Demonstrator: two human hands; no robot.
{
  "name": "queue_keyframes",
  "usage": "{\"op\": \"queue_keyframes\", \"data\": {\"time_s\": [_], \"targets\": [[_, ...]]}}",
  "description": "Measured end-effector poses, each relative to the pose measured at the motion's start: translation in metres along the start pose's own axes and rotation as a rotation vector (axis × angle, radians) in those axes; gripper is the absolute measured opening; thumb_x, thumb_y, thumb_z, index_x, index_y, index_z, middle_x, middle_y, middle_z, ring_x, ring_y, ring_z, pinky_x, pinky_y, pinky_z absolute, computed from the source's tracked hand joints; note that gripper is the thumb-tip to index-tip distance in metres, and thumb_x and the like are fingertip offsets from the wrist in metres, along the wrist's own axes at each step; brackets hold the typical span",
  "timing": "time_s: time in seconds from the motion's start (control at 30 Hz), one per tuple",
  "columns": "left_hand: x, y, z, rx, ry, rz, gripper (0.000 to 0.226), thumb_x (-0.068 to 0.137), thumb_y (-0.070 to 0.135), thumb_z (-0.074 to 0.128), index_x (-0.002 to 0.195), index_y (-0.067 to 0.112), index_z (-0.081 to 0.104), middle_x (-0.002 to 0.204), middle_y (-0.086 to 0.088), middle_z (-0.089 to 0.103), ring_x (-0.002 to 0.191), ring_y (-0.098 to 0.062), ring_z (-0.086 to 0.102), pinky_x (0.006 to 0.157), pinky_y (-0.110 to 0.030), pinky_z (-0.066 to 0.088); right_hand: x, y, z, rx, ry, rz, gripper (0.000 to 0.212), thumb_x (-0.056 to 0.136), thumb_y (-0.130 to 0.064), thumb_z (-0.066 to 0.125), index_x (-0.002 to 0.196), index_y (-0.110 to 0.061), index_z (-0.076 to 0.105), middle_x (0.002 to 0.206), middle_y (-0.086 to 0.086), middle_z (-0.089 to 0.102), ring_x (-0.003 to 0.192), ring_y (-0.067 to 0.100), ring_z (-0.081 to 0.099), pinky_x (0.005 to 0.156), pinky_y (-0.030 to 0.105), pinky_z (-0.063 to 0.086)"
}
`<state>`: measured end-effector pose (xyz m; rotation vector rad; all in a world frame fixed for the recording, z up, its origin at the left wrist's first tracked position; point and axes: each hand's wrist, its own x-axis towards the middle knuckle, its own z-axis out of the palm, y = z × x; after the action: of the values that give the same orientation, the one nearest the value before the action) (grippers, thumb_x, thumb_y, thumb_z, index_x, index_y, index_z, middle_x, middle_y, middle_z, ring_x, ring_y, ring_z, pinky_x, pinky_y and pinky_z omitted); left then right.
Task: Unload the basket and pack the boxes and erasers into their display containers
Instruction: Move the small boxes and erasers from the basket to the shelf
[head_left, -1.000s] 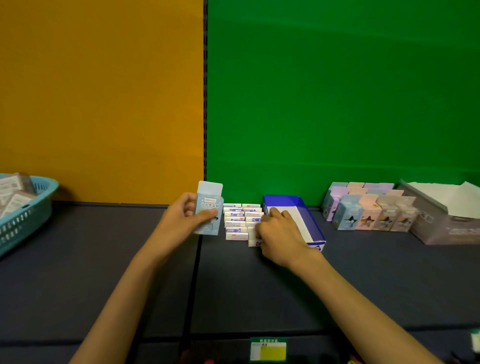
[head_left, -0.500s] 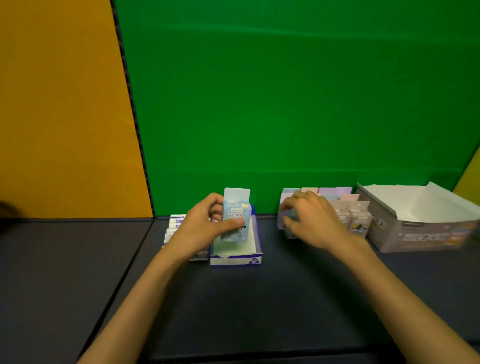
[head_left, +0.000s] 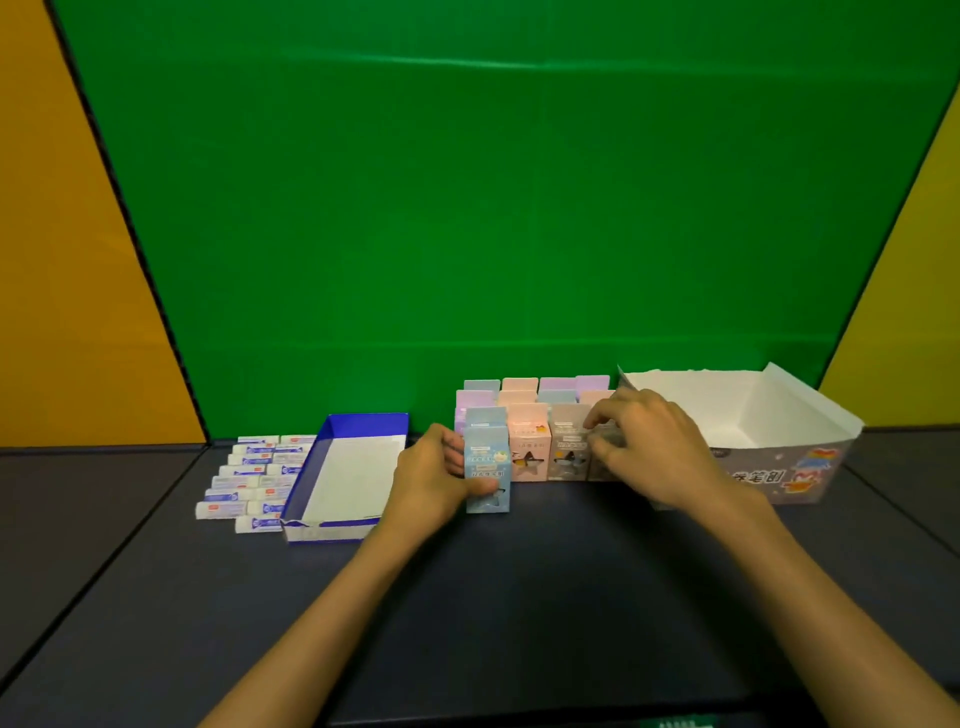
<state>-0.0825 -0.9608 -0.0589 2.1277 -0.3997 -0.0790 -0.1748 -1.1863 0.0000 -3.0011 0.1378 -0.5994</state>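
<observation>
My left hand (head_left: 434, 480) grips a light blue box (head_left: 487, 460) that stands upright on the dark table at the front left of a cluster of pastel boxes (head_left: 530, 415). My right hand (head_left: 647, 444) reaches over the right end of the cluster's front row, its curled fingers on a grey box (head_left: 569, 449); whether it grasps the box is unclear. A blue tray (head_left: 358, 431) with a white floor lies left of my left hand. Several white erasers (head_left: 249, 480) lie in rows beside it. A large grey display carton (head_left: 769, 467) stands open on the right.
A green backdrop rises just behind the objects, with orange panels on both sides. The dark table (head_left: 493, 597) stretches toward me between my forearms. The basket is out of view.
The view has swung to the right, away from the basket and erasers. My left hand carried the light blue box over to the pastel cluster and set it down on the table. My right hand moved along the front row.
</observation>
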Motion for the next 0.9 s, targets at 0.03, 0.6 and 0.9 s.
{"op": "queue_keyframes", "data": {"time_s": [0.03,0.6,0.9], "targets": [[0.001,-0.001,0.004,0.003,0.022,-0.005,0.048,0.071,0.024,0.09,0.1,0.019,0.053,0.096,0.007,0.066,0.085,-0.004,0.065,0.068,-0.017,0.054,0.001,0.0,0.002,0.014,0.002,-0.014,0.021,0.093,-0.029,0.059,0.111,-0.026,0.07,0.115,-0.002,0.065,0.105,0.018,0.057,0.084,0.032,0.043],[-0.061,-0.016,-0.124,0.658,0.32,0.198,0.056,0.094,0.048,0.059,0.145,0.028,0.046,0.146,0.005,0.05,0.13,-0.02,0.048,0.1,-0.036,0.043,0.037,-0.135,0.026,0.302,-0.002,-0.359,0.026,0.094,-0.032,0.057,0.118,-0.027,0.065,0.112,-0.005,0.062,0.106,0.019,0.058,0.077,0.03,0.039],[-0.133,-0.086,-0.249,0.861,0.341,0.034,0.058,0.095,0.061,0.048,0.147,0.035,0.044,0.152,0.004,0.046,0.137,-0.023,0.042,0.106,-0.043,0.041,0.038,-0.29,0.04,0.379,-0.03,-0.552,0.031,0.099,-0.044,0.052,0.125,-0.03,0.062,0.115,-0.004,0.062,0.106,0.02,0.059,0.081,0.034,0.045]]}}
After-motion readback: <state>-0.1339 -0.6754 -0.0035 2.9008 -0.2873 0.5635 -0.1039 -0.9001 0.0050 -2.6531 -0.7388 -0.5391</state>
